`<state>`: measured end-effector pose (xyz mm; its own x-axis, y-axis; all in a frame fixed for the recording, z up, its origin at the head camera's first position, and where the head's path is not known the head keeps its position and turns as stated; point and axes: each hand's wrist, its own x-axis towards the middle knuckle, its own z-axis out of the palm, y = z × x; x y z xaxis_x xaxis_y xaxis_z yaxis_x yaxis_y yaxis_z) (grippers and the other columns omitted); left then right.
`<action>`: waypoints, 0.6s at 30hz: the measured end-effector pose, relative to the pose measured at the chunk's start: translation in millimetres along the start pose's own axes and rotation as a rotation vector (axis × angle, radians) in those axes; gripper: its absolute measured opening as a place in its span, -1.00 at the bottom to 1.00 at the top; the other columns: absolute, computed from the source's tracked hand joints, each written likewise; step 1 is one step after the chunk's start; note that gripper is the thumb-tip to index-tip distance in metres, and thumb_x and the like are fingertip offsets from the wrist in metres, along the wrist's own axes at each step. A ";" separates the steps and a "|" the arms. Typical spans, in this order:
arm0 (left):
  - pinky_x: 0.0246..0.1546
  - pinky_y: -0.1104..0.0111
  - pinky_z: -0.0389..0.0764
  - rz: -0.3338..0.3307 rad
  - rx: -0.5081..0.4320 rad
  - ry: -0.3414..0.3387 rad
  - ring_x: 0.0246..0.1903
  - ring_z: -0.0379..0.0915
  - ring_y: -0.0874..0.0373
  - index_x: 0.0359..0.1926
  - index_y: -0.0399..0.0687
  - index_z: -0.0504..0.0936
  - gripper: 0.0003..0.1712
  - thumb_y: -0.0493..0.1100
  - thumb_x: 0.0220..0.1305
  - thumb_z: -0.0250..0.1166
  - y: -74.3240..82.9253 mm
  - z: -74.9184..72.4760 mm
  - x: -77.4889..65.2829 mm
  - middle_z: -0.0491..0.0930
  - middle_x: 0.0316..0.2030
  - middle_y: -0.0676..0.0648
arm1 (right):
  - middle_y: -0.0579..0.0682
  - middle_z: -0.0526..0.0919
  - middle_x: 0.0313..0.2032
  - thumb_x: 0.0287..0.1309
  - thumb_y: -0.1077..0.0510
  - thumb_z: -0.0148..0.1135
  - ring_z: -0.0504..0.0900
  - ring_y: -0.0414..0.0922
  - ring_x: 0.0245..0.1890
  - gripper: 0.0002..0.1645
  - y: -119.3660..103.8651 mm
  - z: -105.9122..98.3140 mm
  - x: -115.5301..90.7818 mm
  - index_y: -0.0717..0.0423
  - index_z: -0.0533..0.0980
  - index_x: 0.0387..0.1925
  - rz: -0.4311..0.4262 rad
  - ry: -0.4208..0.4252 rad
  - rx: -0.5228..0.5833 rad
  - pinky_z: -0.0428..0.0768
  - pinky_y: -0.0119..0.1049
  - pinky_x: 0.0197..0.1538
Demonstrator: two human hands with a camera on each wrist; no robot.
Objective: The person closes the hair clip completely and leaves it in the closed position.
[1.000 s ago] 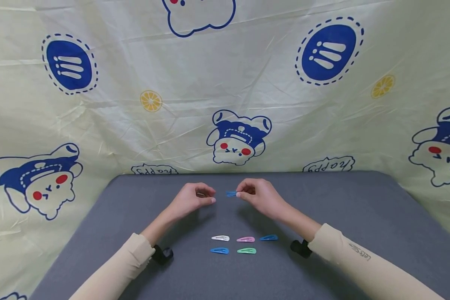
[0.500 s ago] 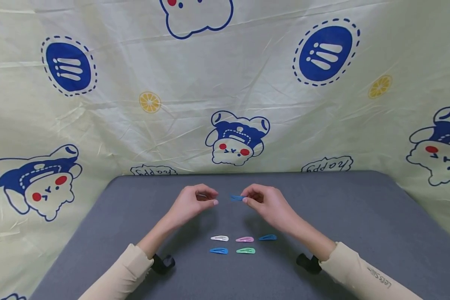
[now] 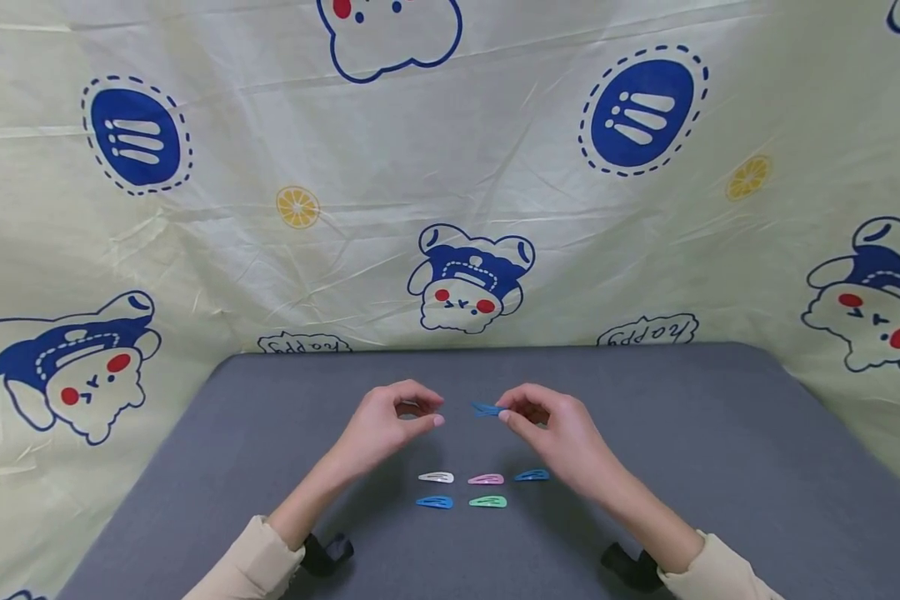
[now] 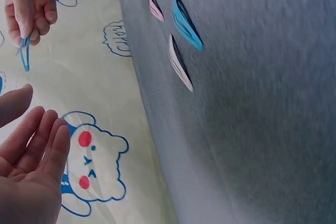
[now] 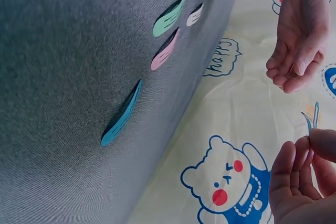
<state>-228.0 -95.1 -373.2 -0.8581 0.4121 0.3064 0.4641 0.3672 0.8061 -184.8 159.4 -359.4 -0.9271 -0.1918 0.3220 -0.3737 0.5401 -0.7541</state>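
Between thumb and fingers, my right hand [image 3: 566, 429] pinches a blue snap hair clip [image 3: 486, 409] by one end above the table. The clip's two prongs are spread apart and point toward my left hand, as the right wrist view also shows. Facing it across a small gap, my left hand [image 3: 390, 425] holds nothing, its fingers loosely bent and its thumb apart from them. On the table below lie a white hair clip [image 3: 436, 477], a pink hair clip [image 3: 486, 479], a darker blue hair clip [image 3: 532, 475], a brighter blue hair clip [image 3: 434, 502] and a green hair clip [image 3: 487, 502].
The table [image 3: 270, 450] has a dark grey cloth surface. Behind it and at its sides hangs a pale curtain [image 3: 375, 167] printed with cartoon bears. Black straps sit at both wrists, below the beige sleeves [image 3: 251, 558].
My right hand has drawn back toward me and a little to the right, carrying the blue hair clip. My left hand has come slightly nearer too. The clips on the table stay in place.
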 end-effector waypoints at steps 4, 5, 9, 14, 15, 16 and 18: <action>0.00 0.10 0.57 0.007 -0.012 -0.002 -0.19 0.56 0.20 -0.12 0.03 0.73 -0.79 -0.19 0.19 0.44 6.7 2.4 -7.0 0.65 -0.20 0.08 | -0.16 0.63 -0.30 0.24 0.20 0.33 0.58 -0.19 -0.29 -0.86 -4.9 -1.8 -9.0 -0.10 0.63 -0.19 0.019 0.030 -0.010 0.61 -0.20 -0.13; 0.00 0.10 0.57 0.007 -0.013 -0.001 -0.19 0.56 0.21 -0.12 0.03 0.73 -0.79 -0.19 0.19 0.44 8.8 2.9 -8.9 0.65 -0.20 0.09 | -0.16 0.62 -0.30 0.24 0.21 0.33 0.58 -0.19 -0.29 -0.85 -6.3 -2.5 -11.2 -0.10 0.62 -0.19 0.022 0.036 -0.007 0.60 -0.19 -0.13; -0.01 0.15 0.58 -0.001 -0.016 -0.007 -0.20 0.57 0.26 -0.13 0.07 0.72 -0.79 -0.20 0.19 0.44 18.1 4.0 -16.1 0.65 -0.20 0.14 | -0.18 0.63 -0.30 0.23 0.22 0.34 0.60 -0.20 -0.29 -0.83 -12.1 -6.4 -20.0 -0.11 0.62 -0.18 0.021 0.054 0.008 0.61 -0.21 -0.14; 0.00 0.22 0.57 -0.019 -0.029 -0.013 -0.19 0.55 0.29 -0.12 0.14 0.72 -0.78 -0.18 0.19 0.44 30.1 3.4 -26.0 0.63 -0.20 0.24 | -0.18 0.64 -0.30 0.23 0.22 0.33 0.62 -0.22 -0.29 -0.83 -18.3 -9.4 -28.7 -0.10 0.62 -0.19 0.008 0.068 0.036 0.62 -0.27 -0.14; 0.00 0.24 0.57 -0.018 -0.031 -0.012 -0.19 0.55 0.30 -0.13 0.15 0.72 -0.78 -0.17 0.19 0.44 32.2 3.4 -27.9 0.63 -0.20 0.25 | -0.19 0.65 -0.29 0.23 0.22 0.33 0.62 -0.22 -0.29 -0.84 -19.5 -9.5 -30.4 -0.10 0.62 -0.18 0.008 0.070 0.039 0.62 -0.28 -0.13; 0.01 0.24 0.56 -0.017 -0.037 -0.012 -0.19 0.55 0.29 -0.13 0.16 0.72 -0.78 -0.17 0.19 0.44 34.3 3.4 -29.8 0.63 -0.20 0.25 | -0.19 0.65 -0.29 0.23 0.22 0.34 0.63 -0.23 -0.29 -0.84 -20.7 -9.6 -32.1 -0.11 0.62 -0.19 0.013 0.073 0.045 0.62 -0.29 -0.12; 0.01 0.26 0.56 -0.011 -0.051 -0.015 -0.18 0.56 0.28 -0.13 0.17 0.72 -0.78 -0.17 0.19 0.45 38.0 3.6 -33.3 0.63 -0.20 0.24 | -0.19 0.65 -0.29 0.23 0.21 0.34 0.64 -0.21 -0.28 -0.84 -23.3 -9.9 -36.2 -0.10 0.62 -0.18 0.016 0.076 0.061 0.62 -0.29 -0.11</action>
<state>-181.0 -91.8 -354.6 -0.8596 0.4207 0.2901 0.4424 0.3285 0.8345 -142.2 161.8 -347.8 -0.9290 -0.1191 0.3504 -0.3618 0.4915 -0.7921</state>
